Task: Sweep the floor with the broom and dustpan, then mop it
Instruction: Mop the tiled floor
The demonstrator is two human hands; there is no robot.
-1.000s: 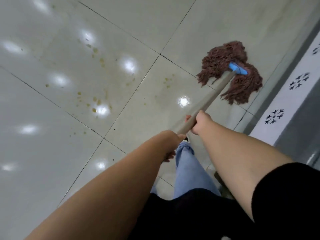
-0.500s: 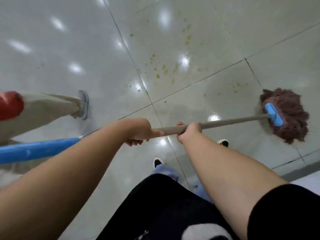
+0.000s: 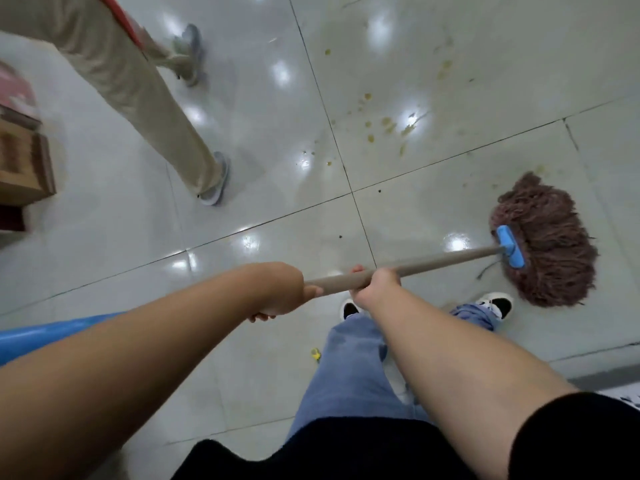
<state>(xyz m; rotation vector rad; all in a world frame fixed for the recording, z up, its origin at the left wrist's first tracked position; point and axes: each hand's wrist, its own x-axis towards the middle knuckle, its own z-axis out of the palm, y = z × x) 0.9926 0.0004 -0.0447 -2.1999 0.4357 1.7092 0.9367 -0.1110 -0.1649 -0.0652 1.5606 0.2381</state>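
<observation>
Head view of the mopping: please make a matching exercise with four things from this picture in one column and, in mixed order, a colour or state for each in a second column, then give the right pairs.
Column 1
1. Stringy mop head
2. Plastic clamp on the mop head
3. Straight mop handle
4. Splatter spots on the glossy tiled floor

Column 2
A. yellowish, not yet wiped
B. bright blue
C. gripped by the left hand and the right hand
D. reddish brown, lying on the tiles

Pairs: 1-D, 2-B, 3-C, 4-A
</observation>
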